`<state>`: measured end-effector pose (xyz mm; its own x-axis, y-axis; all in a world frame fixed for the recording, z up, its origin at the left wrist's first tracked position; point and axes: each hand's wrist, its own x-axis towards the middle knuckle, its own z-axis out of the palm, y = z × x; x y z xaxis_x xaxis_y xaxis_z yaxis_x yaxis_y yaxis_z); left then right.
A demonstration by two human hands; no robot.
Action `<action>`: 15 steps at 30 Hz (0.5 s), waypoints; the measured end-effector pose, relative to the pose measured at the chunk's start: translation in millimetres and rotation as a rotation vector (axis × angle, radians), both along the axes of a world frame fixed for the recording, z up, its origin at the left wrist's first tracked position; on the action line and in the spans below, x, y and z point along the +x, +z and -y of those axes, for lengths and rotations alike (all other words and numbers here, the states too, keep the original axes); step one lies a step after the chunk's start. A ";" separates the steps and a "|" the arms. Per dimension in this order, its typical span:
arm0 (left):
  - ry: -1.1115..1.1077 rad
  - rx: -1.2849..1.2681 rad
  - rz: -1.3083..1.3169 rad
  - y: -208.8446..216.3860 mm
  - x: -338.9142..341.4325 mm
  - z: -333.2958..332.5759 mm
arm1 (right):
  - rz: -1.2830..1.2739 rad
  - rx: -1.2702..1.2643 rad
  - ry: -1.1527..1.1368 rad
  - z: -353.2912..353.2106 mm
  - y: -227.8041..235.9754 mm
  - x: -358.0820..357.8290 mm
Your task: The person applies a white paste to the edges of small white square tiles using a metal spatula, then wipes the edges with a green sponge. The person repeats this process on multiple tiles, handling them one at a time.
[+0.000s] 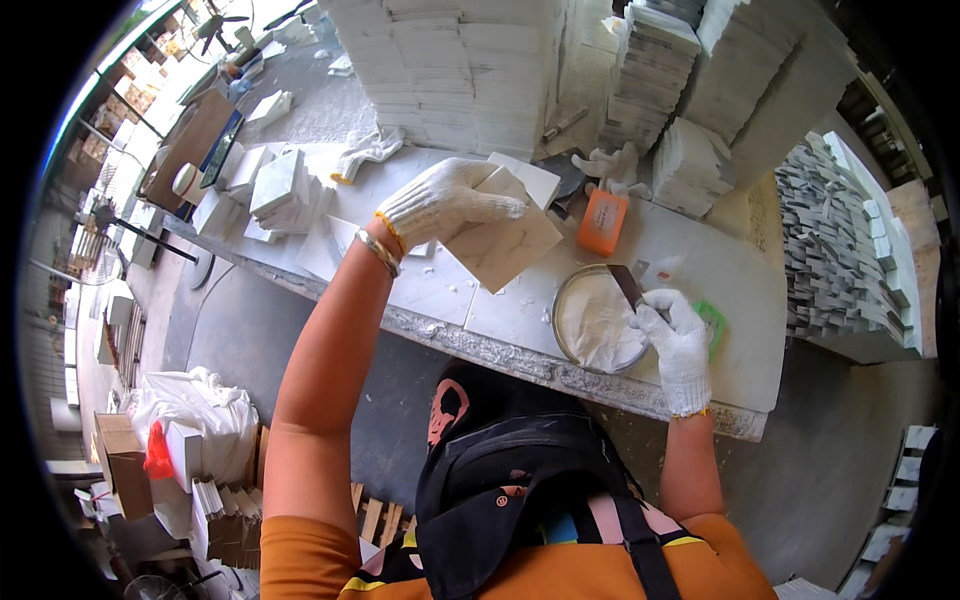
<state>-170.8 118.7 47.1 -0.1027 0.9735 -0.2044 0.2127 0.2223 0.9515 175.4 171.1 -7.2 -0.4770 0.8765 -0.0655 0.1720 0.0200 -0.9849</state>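
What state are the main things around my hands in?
Left hand: gloved, closed
Tile: held in left hand
Right hand: gloved, closed
Scraper: held in right hand
Round bowl: uncovered, holding white material
Yellow-cuffed glove: unworn, lying loose
Tall tile stack: standing

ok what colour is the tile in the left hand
Pale beige with faint darker veins; the tile shows best in the head view.

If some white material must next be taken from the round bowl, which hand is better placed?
Probably the right hand: it holds a scraper near the bowl. The left hand is farther away and holds a tile.
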 end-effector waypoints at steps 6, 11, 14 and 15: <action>-0.230 0.003 -0.431 9.1 -10.1 -56.5 | -0.012 -0.080 -0.016 -12.3 23.2 -35.2; -0.145 0.169 -0.875 2.3 2.2 -62.5 | 0.013 0.001 -0.028 -24.9 27.1 -61.7; -0.060 0.268 -0.857 -9.2 3.2 -52.8 | 0.041 0.057 -0.002 -29.1 26.4 -75.8; -0.010 0.290 -0.814 -13.2 0.3 -42.9 | 0.053 0.077 0.020 -29.2 26.3 -81.7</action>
